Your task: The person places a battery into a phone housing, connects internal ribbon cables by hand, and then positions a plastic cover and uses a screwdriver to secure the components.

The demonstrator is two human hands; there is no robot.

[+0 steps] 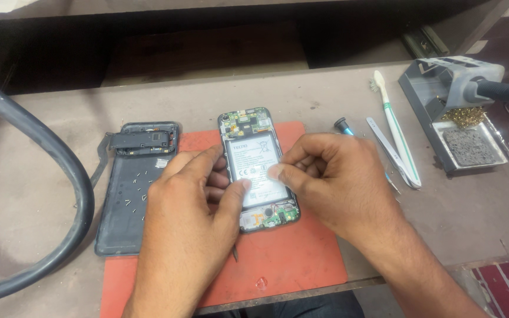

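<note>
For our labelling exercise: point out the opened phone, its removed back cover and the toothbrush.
phone [248, 125], head view, exposed circuit board at top.
back cover [122, 218], head view, bare inner surface.
toothbrush [397, 136], head view, middle of handle.

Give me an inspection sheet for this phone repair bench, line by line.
Surface: worn brown bench with an orange mat at the front edge.
Job's things: opened phone lies on the mat, battery and boards exposed; its dark back cover lies to the left, small screws inside.
Clutter: toothbrush, tweezers, screwdriver, soldering iron stand with brass wool.
Grippers: left hand steadies the phone's left edge; right hand has fingertips on the battery.
Cables: thick grey hose curves across the left.
Surroundings: dark shelf behind, red tiled floor at right.
</note>
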